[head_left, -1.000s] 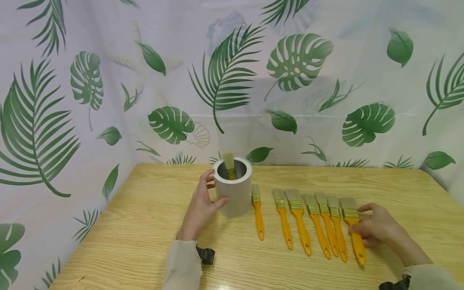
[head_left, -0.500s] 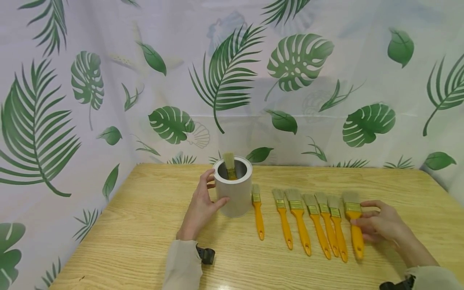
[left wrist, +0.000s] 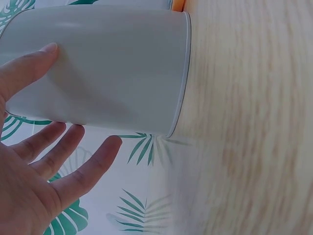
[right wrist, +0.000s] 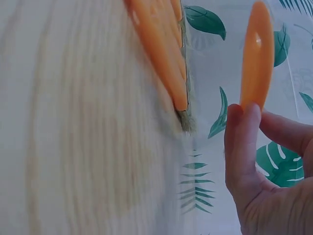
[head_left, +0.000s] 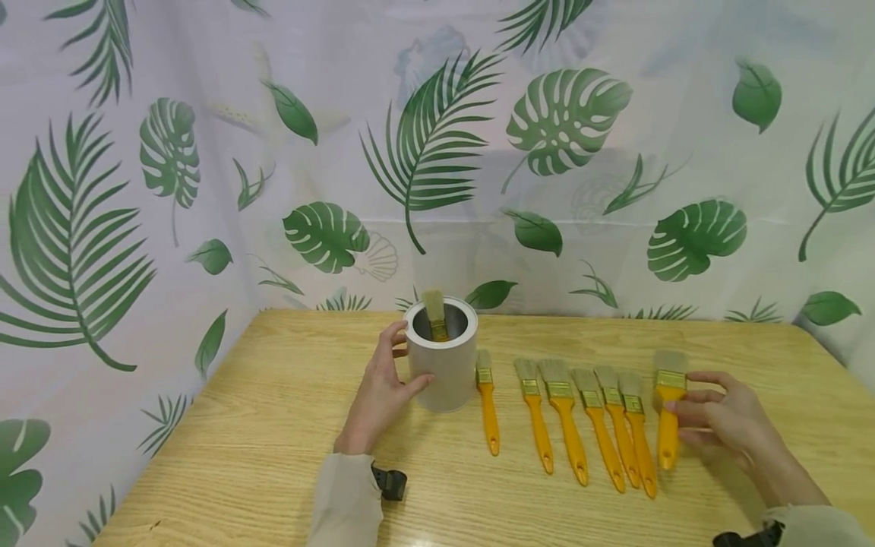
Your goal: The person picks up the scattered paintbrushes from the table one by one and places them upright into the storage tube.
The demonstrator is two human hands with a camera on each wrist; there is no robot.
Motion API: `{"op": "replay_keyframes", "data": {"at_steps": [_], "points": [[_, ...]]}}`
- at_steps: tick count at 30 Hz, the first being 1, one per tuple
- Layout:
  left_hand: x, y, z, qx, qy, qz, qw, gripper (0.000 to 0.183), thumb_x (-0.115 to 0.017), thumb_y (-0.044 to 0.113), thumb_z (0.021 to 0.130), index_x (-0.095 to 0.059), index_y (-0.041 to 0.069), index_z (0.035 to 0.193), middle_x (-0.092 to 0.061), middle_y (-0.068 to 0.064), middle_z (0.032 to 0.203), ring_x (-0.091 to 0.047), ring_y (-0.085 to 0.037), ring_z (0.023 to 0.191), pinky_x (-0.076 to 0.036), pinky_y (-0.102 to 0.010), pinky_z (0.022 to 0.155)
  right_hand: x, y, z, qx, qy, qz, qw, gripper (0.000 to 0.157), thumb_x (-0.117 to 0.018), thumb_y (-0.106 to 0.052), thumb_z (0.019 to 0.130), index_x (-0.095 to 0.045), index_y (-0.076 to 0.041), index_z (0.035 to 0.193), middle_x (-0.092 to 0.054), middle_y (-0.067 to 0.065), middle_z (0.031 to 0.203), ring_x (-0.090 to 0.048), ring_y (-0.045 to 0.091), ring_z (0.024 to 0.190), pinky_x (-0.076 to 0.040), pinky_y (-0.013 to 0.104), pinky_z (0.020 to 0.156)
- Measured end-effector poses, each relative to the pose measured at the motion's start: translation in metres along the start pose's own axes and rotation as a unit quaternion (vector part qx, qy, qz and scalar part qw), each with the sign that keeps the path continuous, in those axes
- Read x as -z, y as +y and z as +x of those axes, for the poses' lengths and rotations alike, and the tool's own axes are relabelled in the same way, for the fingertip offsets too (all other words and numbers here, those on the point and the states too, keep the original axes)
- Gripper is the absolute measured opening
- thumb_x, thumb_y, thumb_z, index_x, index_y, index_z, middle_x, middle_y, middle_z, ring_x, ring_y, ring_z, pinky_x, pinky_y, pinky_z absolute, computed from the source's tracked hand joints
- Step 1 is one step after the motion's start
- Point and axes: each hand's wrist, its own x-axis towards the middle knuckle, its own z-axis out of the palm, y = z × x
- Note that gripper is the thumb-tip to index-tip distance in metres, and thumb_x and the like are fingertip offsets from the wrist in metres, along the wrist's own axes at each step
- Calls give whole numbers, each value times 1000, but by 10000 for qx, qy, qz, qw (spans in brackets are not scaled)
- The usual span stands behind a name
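A pale grey metal can (head_left: 444,376) with a white rim stands upright on the wooden table. One paintbrush (head_left: 434,311) leans in it, bristles up. My left hand (head_left: 379,391) holds the can's left side; the left wrist view shows the thumb (left wrist: 29,68) on its wall and the fingertips at its edge. At the right, my right hand (head_left: 728,422) pinches a wide paintbrush (head_left: 668,425) with an orange handle, raised off the table, bristles pointing away. In the right wrist view, thumb and fingers grip its handle (right wrist: 257,54).
Several more orange-handled paintbrushes (head_left: 564,425) lie in a row between the can and my right hand. One small paintbrush (head_left: 488,406) lies close beside the can. A leaf-print curtain (head_left: 437,152) hangs behind the table (head_left: 260,425) and along its left side.
My right hand has lifted the wide paintbrush off the table and drawn it slightly away from the row, turning its handle straighter. The left hand and can stay in place.
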Motion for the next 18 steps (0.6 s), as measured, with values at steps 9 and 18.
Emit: {"op": "replay_keyframes", "data": {"at_steps": [9, 18], "points": [[-1, 0, -1, -48, 5, -41, 10000, 82, -80, -4, 84, -31, 9, 147, -52, -24, 133, -57, -44, 119, -49, -58, 99, -8, -1, 2, 371, 94, 318, 9988, 60, -71, -2, 94, -30, 4, 137, -59, -3, 96, -72, 16, 76, -62, 40, 68], [1, 2, -1, 33, -5, 19, 10000, 82, -80, -3, 84, -30, 10, 148, -52, -23, 133, -57, -44, 119, -48, -58, 100, -32, -5, 2, 968, 1093, 1159, 9825, 57, -77, 2, 88, -39, -24, 122, -57, -4, 95, -70, 10, 72, -61, 35, 61]]}}
